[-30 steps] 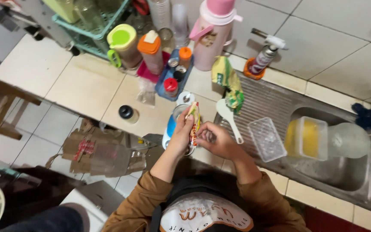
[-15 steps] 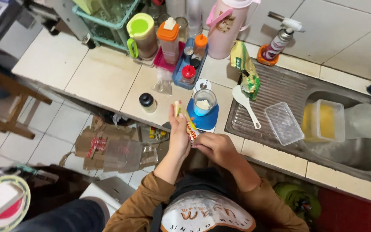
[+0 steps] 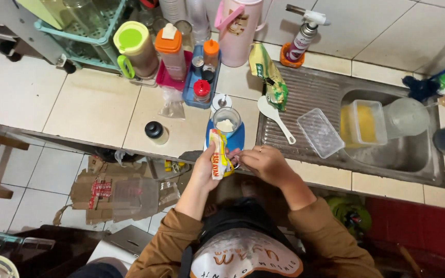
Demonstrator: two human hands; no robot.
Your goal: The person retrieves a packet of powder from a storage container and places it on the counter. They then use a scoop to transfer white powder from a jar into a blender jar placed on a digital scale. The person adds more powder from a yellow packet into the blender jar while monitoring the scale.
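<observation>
At the frame's centre our left hand (image 3: 205, 172) grips a yellow sachet (image 3: 217, 154), fingers wrapped round it; our right hand (image 3: 263, 162) pinches its lower end. Powder already sits in the small cup (image 3: 226, 121) on the blue scale (image 3: 238, 139); more may follow.

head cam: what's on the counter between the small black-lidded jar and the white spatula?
In the head view, between the small black-lidded jar and the white spatula stands a clear cup with white contents on a blue plate.
</observation>
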